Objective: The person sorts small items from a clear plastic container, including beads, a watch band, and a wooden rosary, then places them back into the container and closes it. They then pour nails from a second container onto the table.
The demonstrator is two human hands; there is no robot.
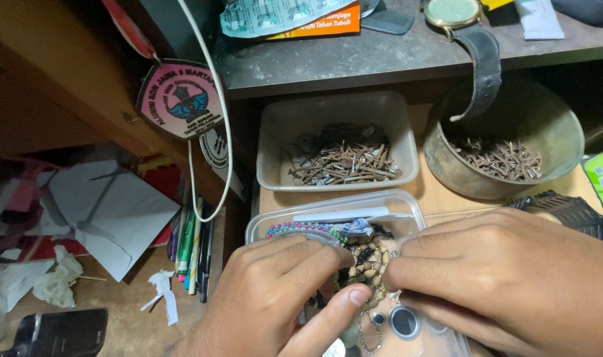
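Head view, looking down at a cluttered work surface under a shelf. The left hand (275, 297) and the right hand (506, 277) meet over a clear plastic box (407, 205) in the foreground. Both pinch a string of wooden beads (369, 259) that lies bunched in the middle of the box: the left between thumb and curled fingers, the right with fingertips pressed together at the beads' right edge. Beside the beads in the box lie a strand of pink and green beads (298, 229), a thin chain (367, 334) and a small round pendant (404, 322). Behind the box stand a plastic tub of nails (341, 158) and a metal bowl of nails (506, 155). A wristwatch (477, 46) hangs over the shelf edge above. Pens (190, 251) lie to the left.
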